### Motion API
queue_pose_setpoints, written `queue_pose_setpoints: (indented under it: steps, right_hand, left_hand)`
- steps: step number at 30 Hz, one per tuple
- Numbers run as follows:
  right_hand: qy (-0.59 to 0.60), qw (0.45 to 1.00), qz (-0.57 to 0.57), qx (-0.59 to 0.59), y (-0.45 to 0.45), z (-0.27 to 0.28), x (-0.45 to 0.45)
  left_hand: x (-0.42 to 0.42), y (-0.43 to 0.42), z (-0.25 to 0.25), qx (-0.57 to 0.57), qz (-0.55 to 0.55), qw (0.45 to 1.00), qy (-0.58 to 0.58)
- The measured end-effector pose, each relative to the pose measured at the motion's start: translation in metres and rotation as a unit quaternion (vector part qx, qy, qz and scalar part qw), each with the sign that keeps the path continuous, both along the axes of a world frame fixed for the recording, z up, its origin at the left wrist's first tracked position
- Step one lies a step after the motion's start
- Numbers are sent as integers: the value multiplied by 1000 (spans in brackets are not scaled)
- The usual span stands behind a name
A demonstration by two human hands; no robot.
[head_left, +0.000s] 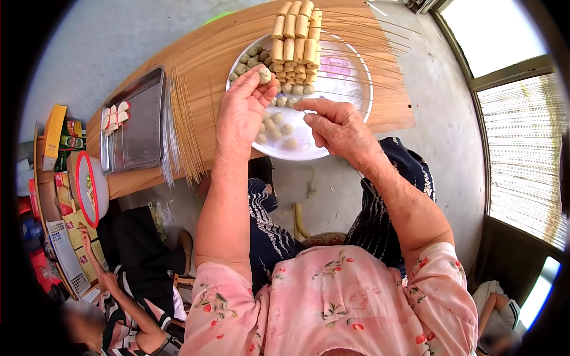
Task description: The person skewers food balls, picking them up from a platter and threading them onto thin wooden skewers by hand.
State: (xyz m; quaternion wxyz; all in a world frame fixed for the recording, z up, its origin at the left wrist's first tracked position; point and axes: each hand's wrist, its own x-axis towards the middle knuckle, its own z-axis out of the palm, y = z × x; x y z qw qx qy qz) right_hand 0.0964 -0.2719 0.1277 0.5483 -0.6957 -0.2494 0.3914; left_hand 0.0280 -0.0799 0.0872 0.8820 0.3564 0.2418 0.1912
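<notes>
My left hand [244,110] is raised over the left side of a big white round tray [363,89], its fingers closed around a pale speckled ball [265,76]. To its right, my right hand [339,129] has thumb and index finger pinched on a thin skewer, mostly hidden by the hand. Loose balls [275,126] lie on the tray below and between the hands, with darker greenish balls [252,56] behind the left hand. A stack of skewered tan rolls [295,50] rises at the tray's back, with a row of skewered balls [297,89] at its front.
Bare skewers [189,127] lie in a bundle on the wooden table [208,50]. Left of them, a metal tray [155,118] holds red-and-white skewered pieces [114,117]. A red-rimmed bowl [89,188] stands near a seated person [127,296] at lower left. Another person [493,308] is at lower right.
</notes>
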Motion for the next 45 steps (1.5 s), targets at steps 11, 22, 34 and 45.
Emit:
queue_pose_setpoints:
  steps: [11, 22, 34, 45]
  right_hand:
    - [19, 1000, -10, -16, 3, 2, -1]
    - [40, 999, -33, 2, 6, -6, -3]
    - [75, 993, -86, 9, 13, -2, 4]
    - [82, 989, -124, 13, 3, -13, 5]
  left_hand:
    - [3, -8, 0, 6, -16, 1000, -5]
    - [4, -12, 4, 39, -11, 999, 13]
    - [5, -40, 17, 99, -55, 992, 59]
    - [0, -19, 4, 205, -69, 965, 151]
